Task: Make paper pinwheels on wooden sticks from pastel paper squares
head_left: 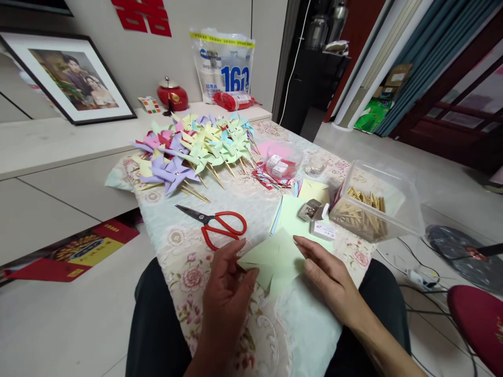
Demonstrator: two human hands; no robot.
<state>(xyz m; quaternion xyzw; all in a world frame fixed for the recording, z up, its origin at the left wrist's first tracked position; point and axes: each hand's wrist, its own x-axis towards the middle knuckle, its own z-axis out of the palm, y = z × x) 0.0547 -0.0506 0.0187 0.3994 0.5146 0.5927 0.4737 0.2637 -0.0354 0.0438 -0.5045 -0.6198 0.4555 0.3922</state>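
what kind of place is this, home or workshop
Most likely a room in a home, used for paper craft. A framed photo leans against the wall, a flowered cloth covers the small table, and finished paper pinwheels pile up beyond the red scissors.
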